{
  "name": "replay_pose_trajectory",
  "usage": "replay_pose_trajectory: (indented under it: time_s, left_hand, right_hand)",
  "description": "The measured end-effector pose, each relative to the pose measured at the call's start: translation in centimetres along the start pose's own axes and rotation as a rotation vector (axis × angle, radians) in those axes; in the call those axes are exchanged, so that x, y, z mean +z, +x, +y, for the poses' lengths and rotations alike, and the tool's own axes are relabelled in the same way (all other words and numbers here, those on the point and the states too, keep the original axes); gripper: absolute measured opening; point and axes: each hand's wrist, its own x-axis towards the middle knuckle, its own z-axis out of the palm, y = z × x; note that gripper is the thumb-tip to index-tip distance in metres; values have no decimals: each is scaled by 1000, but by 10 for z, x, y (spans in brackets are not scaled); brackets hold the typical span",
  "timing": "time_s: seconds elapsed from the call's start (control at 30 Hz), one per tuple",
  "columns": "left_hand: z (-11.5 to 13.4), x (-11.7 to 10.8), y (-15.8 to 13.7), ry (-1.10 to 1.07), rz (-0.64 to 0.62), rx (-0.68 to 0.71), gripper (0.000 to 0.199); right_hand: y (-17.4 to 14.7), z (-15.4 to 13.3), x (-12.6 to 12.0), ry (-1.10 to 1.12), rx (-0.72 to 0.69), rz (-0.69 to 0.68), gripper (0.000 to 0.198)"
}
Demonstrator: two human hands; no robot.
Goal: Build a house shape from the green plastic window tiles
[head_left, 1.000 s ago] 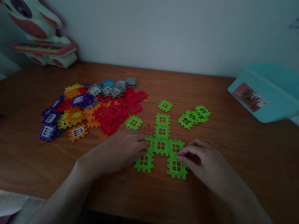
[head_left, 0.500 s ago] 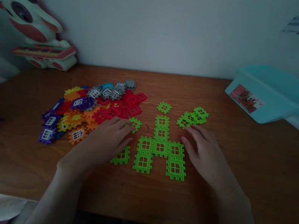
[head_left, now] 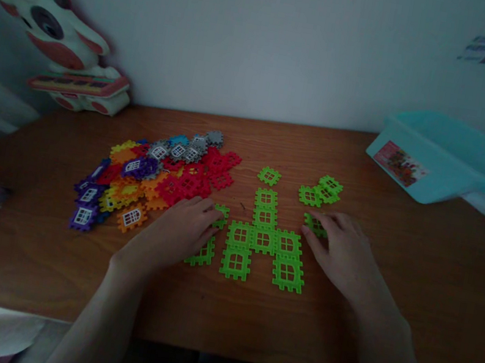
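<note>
Light-green plastic window tiles with toothed edges are joined flat in a figure (head_left: 264, 239): a column at the top, a wider row, and two legs below. My left hand (head_left: 182, 225) is at its left, fingers closed on a loose green window tile (head_left: 220, 217). Below those fingers lies another green tile (head_left: 203, 254), partly covered by the hand. To the right of the figure, my right hand (head_left: 339, 245) pinches a green window tile (head_left: 314, 223) between thumb and fingers, low over the table. That tile is partly hidden by the fingers.
A single green tile (head_left: 269, 176) lies beyond the column, with a small overlapping green group (head_left: 322, 193) to its right. Left is a heap of mixed coloured tiles (head_left: 186, 181). A cow keyboard toy (head_left: 82, 83) stands back left; a turquoise bin (head_left: 441, 159) sits back right.
My right hand has drawn one green tile nearer, away from the group at the back right. My left hand has closed on its green tile and shifted it slightly towards me.
</note>
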Motion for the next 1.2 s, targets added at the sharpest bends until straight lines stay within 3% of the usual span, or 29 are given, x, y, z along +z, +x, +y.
replay_pose_trajectory:
  time_s: [0.23, 0.53, 0.67, 0.93, 1.2]
  left_hand:
    - [-2, -1, -4, -11, 26, -11, 19]
    - [-5, -4, -10, -95, -58, -25, 22]
    - [-3, -10, -15, -170, -108, 8, 23]
    - [1, -15, -20, -269, -229, 4, 21]
    - [5, -17, -24, -351, -263, 28, 17]
  right_hand:
    - [-9, 17, -4, 96, 9, 22, 30]
    - [-22, 22, -17, 194, 91, -124, 32]
    - [-30, 23, -18, 273, 112, -179, 41]
    - [-41, 23, -22, 399, 64, -305, 35]
    - [-40, 22, -20, 407, 33, -414, 39]
